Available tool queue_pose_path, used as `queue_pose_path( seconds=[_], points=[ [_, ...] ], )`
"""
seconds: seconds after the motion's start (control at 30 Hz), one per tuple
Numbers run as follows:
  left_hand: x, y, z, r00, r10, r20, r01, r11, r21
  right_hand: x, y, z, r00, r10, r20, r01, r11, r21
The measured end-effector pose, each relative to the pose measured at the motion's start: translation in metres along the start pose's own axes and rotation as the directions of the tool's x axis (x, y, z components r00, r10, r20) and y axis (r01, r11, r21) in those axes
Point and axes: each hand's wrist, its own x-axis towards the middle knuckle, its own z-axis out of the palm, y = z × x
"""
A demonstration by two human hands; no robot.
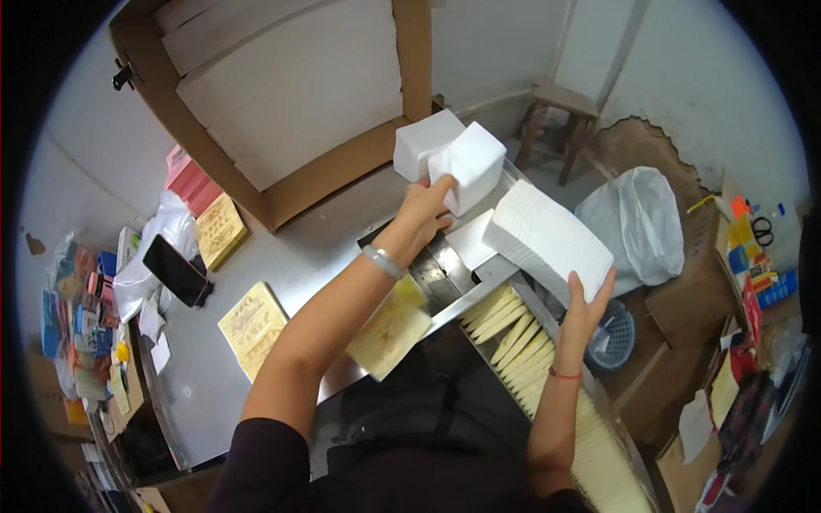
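Note:
My left hand (428,205), with a silver bangle at the wrist, grips the lower corner of a white stack of folded paper napkins (475,167). Right behind that stack stands another white stack (419,145). My right hand (589,299) is curled round the near end of a long, slightly fanned stack of white paper napkins (552,235). The far end of this long stack lies beside a flat white sheet (472,241) at the metal table's edge. Below it, a long tray holds many pale yellow packets (522,338) standing in a row.
Printed yellow packs (254,329) lie on the metal table (205,376), with a black phone (175,269) to their left. A large open carton of white stacks (299,103) stands behind. At right are a plastic bag (637,227), a blue basket (613,338) and a wooden stool (564,101).

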Motion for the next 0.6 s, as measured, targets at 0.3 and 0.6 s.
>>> queue_pose_path(
  seconds=[0.3,0.6],
  points=[
    [-0.042,-0.072,0.101,0.59,0.743,0.315,-0.656,0.214,0.724,-0.013,0.0,0.021,0.905,-0.423,0.03,0.392,0.806,-0.443],
    [-0.077,-0.003,0.066,0.798,0.549,0.249,-0.58,0.811,0.072,-0.007,-0.075,-0.001,0.788,-0.615,0.036,0.595,0.745,-0.301]
  ],
)
